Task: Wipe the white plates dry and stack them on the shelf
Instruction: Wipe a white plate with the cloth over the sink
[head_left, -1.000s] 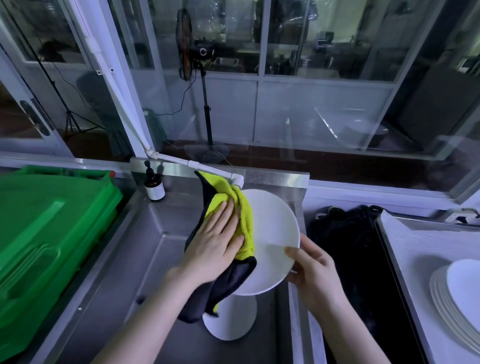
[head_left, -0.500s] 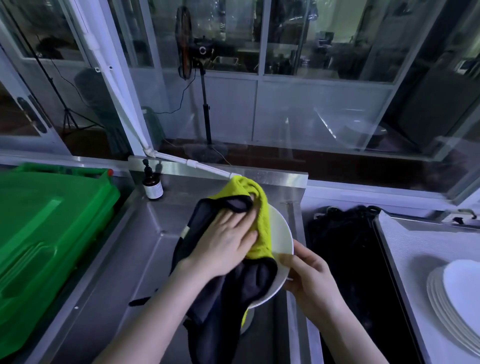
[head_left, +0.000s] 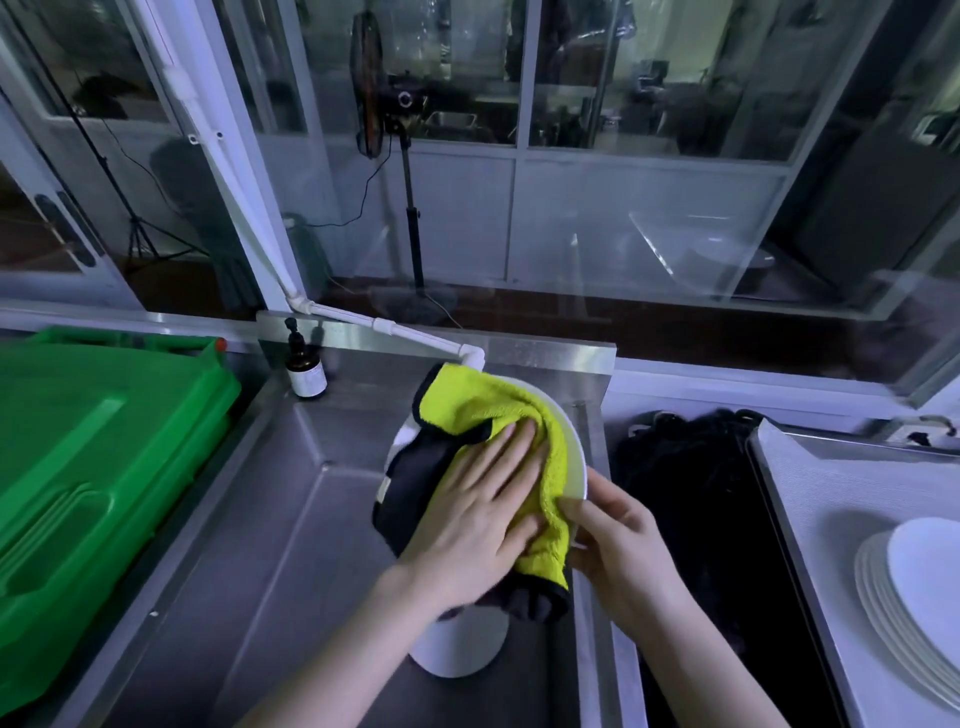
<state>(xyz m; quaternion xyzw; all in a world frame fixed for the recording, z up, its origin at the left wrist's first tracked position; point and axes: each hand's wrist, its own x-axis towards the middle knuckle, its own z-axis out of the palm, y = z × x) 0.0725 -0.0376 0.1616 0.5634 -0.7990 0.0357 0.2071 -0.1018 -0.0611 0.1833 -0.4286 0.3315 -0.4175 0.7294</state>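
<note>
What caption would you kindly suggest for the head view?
Left hand presses a yellow cloth onto a white plate gripped by the right hand.

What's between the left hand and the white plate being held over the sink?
The yellow-and-black cloth, pressed under the left hand against the plate. The head view shows it.

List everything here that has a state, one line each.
white plate: held tilted over the sink, mostly covered by cloth.
cloth: bunched, pressed on the plate.
left hand: flat, pressing the cloth.
right hand: gripping the plate's rim.
second plate: lying in the sink, partly hidden.
plate stack: piled at the right.
green bin: lid down.
pump bottle: upright.
</note>
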